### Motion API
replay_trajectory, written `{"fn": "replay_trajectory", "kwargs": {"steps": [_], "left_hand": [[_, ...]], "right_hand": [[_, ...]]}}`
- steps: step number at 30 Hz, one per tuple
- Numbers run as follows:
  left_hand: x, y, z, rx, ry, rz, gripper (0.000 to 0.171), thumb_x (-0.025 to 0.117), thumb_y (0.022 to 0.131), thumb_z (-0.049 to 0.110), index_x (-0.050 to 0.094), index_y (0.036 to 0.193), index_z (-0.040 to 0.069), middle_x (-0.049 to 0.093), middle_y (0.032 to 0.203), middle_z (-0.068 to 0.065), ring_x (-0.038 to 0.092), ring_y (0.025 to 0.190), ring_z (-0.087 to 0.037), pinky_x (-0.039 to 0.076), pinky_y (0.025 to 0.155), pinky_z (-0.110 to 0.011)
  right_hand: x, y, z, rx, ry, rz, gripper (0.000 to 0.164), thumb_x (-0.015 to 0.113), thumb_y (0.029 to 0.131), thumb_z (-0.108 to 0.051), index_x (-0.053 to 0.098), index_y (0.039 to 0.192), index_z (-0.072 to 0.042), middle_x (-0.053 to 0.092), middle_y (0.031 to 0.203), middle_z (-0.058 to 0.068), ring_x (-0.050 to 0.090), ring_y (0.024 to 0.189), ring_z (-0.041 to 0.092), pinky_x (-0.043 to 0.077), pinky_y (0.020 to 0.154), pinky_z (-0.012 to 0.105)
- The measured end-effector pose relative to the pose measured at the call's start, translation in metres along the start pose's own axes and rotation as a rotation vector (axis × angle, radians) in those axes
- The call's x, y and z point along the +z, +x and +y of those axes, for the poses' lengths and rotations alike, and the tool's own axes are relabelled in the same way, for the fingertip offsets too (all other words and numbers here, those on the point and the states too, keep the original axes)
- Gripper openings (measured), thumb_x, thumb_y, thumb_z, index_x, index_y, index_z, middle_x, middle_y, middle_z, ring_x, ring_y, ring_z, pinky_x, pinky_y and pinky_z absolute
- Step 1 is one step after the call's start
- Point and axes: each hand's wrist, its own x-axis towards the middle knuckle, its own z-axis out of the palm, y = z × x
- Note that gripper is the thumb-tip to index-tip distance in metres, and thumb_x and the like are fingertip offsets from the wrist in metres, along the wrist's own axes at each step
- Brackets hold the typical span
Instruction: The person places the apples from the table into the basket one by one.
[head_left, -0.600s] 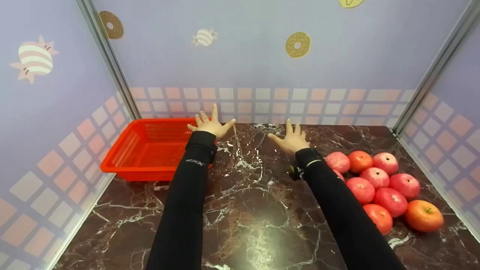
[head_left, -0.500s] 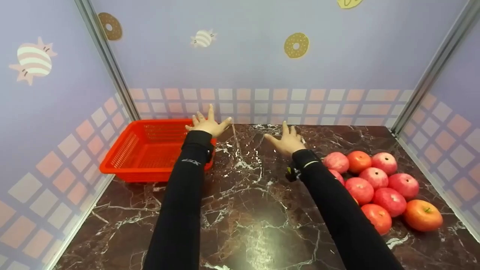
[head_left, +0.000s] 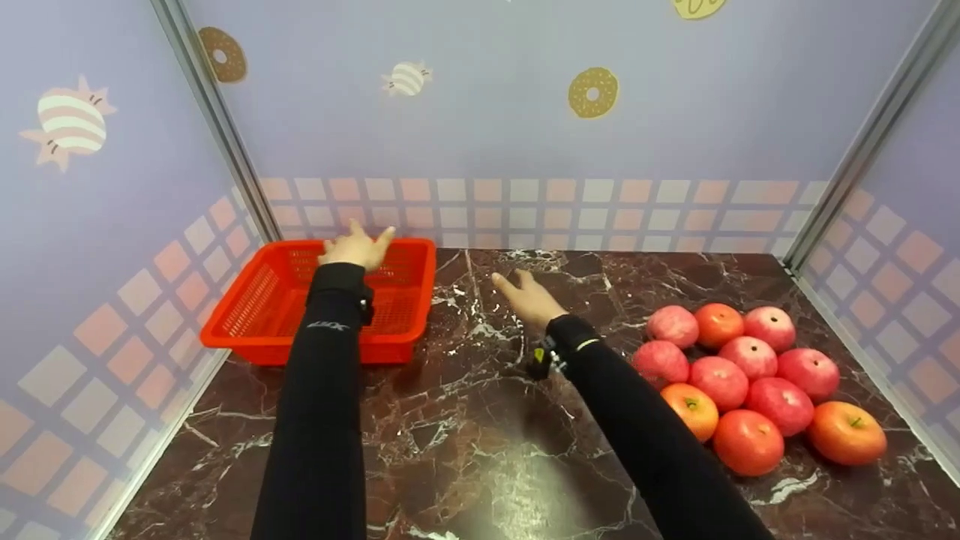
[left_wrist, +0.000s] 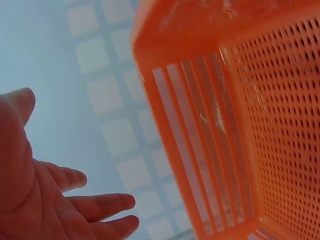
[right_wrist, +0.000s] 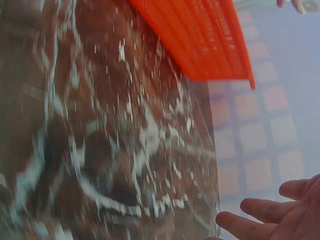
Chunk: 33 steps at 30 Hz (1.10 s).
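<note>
Straight-fingered hands point(head_left: 352, 250) point(head_left: 531, 301) apart, left near red basket point(head_left: 262, 352); pale lettering point(head_left: 328, 325) on black sleeve point(head_left: 319, 420) illegible

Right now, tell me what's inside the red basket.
Inside the red basket, only its perforated floor and slotted walls show. In the head view, the left hand and black sleeve hide part of the interior.

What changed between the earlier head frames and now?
The left hand moved left across the red basket; the right hand moved left and slightly back, its sleeve uncovering more fruit. Nothing was taken hold of or let go. Basket and fruit stayed put.
</note>
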Motion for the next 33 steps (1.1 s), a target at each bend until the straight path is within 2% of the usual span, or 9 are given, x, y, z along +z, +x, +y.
{"fn": "replay_trajectory", "kwargs": {"steps": [8, 16, 21, 27, 33], "left_hand": [[-0.020, -0.001, -0.050, -0.088, -0.004, 0.054, 0.096, 0.017, 0.095, 0.067, 0.007, 0.150, -0.011, 0.017, 0.147, -0.044, 0.014, 0.135, -0.060, 0.021, 0.106, -0.068], [-0.029, -0.010, -0.099, -0.171, -0.055, 0.130, 0.090, 0.020, 0.098, 0.060, 0.017, 0.145, -0.017, 0.029, 0.141, -0.044, 0.030, 0.127, -0.061, 0.030, 0.102, -0.066], [-0.028, -0.016, -0.125, -0.213, -0.053, 0.140, 0.089, 0.020, 0.098, 0.057, 0.018, 0.143, -0.020, 0.029, 0.142, -0.043, 0.029, 0.128, -0.060, 0.027, 0.105, -0.063], [-0.024, -0.019, -0.144, -0.309, -0.071, 0.149, 0.089, 0.022, 0.098, 0.054, 0.012, 0.141, -0.024, 0.022, 0.140, -0.049, 0.023, 0.128, -0.064, 0.023, 0.106, -0.064], [-0.023, -0.021, -0.150, -0.360, -0.096, 0.103, 0.093, 0.023, 0.097, 0.057, 0.008, 0.142, -0.023, 0.015, 0.141, -0.051, 0.018, 0.131, -0.064, 0.021, 0.105, -0.067]], "right_hand": [[0.032, -0.003, -0.014, -0.051, 0.099, 0.011, 0.072, 0.041, 0.100, -0.052, 0.035, 0.147, 0.002, 0.045, 0.142, 0.024, 0.045, 0.129, 0.036, 0.034, 0.108, 0.045], [0.057, -0.011, -0.032, -0.085, 0.125, -0.030, 0.069, 0.044, 0.099, -0.049, 0.038, 0.146, 0.001, 0.049, 0.140, 0.023, 0.048, 0.127, 0.036, 0.036, 0.107, 0.046], [0.067, -0.014, -0.036, -0.076, 0.137, -0.033, 0.067, 0.044, 0.099, -0.048, 0.039, 0.144, 0.002, 0.047, 0.141, 0.023, 0.046, 0.129, 0.035, 0.036, 0.107, 0.046], [0.076, -0.015, -0.041, -0.082, 0.143, -0.049, 0.069, 0.045, 0.099, -0.047, 0.038, 0.145, 0.003, 0.045, 0.143, 0.024, 0.042, 0.132, 0.035, 0.033, 0.110, 0.045], [0.082, -0.016, -0.047, -0.092, 0.145, -0.057, 0.066, 0.046, 0.100, -0.044, 0.038, 0.144, 0.004, 0.046, 0.142, 0.024, 0.043, 0.132, 0.035, 0.034, 0.109, 0.045]]}}
